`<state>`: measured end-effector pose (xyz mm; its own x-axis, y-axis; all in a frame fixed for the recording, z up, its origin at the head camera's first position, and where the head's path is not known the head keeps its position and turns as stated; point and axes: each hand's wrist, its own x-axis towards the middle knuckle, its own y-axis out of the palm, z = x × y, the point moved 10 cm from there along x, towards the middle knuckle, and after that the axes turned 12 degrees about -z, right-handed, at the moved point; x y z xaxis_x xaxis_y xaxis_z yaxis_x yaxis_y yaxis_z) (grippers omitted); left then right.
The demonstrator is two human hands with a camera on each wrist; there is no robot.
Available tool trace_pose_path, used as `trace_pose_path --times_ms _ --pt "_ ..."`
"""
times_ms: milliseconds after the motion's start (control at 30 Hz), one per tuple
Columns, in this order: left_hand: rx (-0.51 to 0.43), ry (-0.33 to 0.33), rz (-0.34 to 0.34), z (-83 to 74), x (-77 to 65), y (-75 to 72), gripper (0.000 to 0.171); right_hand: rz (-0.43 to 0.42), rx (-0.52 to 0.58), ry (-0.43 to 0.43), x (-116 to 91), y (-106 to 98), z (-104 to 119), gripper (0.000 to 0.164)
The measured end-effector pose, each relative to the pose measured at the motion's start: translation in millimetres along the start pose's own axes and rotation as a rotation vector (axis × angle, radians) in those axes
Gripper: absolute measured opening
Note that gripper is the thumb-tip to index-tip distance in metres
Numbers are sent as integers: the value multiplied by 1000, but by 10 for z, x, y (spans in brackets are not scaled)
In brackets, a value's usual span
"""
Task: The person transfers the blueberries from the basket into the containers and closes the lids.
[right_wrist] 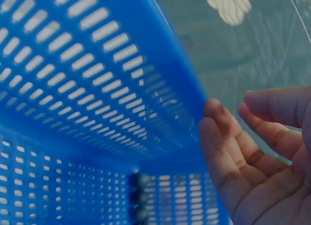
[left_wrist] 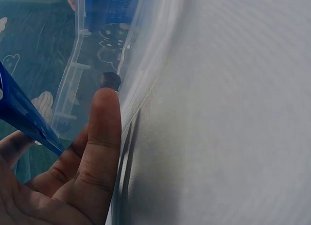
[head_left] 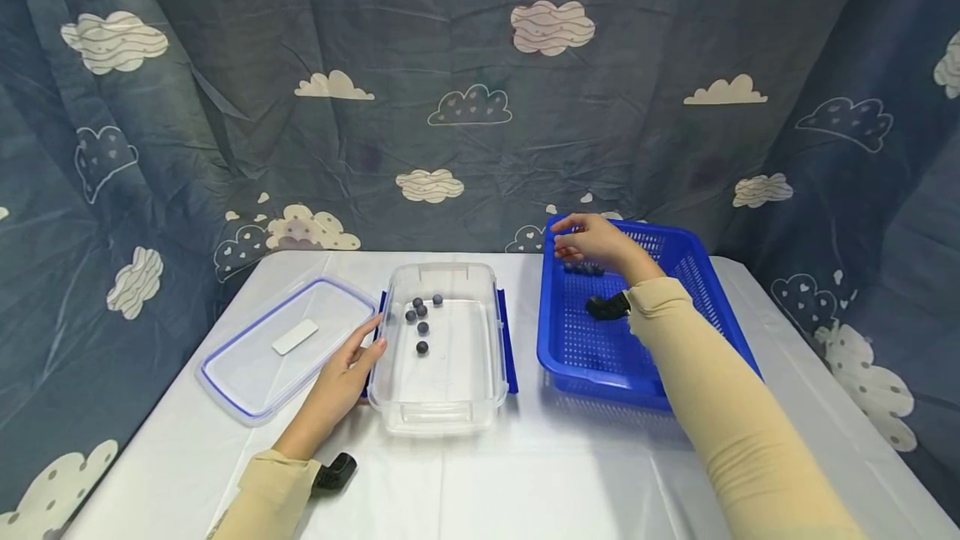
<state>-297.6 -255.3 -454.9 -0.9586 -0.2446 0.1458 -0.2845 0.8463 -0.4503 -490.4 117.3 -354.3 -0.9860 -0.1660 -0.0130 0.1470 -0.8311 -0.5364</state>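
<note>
In the head view, my left hand (head_left: 341, 377) lies against the left side of a clear plastic food container (head_left: 465, 382). Its thumb reaches the wall, and its fingers are around a blue side latch (left_wrist: 24, 111). Several blueberries (head_left: 422, 347) sit inside on the container's left half. My right hand (head_left: 596, 240) hovers over the back left of a blue perforated basket (head_left: 577, 377), fingers loosely bent and nothing visible between them. Below it, a short row of blueberries (head_left: 583, 269) lies in the basket; the right wrist view also shows these berries (right_wrist: 140, 198) in the corner.
A clear lid (head_left: 251, 402) with a blue seal lies flat left of the container, a white rectangular piece (head_left: 295, 337) on it. The container's right blue latch (head_left: 507, 344) is folded outward. A white cloth (head_left: 525, 473) covers the table; a cloud-patterned curtain (head_left: 480, 157) hangs behind.
</note>
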Motion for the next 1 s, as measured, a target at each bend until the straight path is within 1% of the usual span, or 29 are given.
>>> trace_pose_path --times_ms 133,300,467,600,733,833,900,1000 --pt "-13 0 0 6 2 -7 56 -23 -9 47 34 -71 -161 43" --pt "-24 -6 5 21 -8 -9 56 -51 -66 113 54 -148 -429 45" --pt "-42 -6 10 18 -15 -8 56 -67 -98 131 89 -225 -689 46" --pt "-38 -1 11 8 -20 -11 56 -54 -93 152 75 -247 -855 49" --pt "-44 -7 14 6 -21 -10 56 -22 -97 179 39 -230 -959 55" --pt "-36 -5 17 5 -13 -7 56 3 -132 188 32 -219 -1028 60" --pt "-32 -4 18 5 -2 -3 56 6 -154 182 39 -220 -1054 60" --pt "-25 -6 19 17 17 8 57 1 -215 143 76 -231 -1073 58"
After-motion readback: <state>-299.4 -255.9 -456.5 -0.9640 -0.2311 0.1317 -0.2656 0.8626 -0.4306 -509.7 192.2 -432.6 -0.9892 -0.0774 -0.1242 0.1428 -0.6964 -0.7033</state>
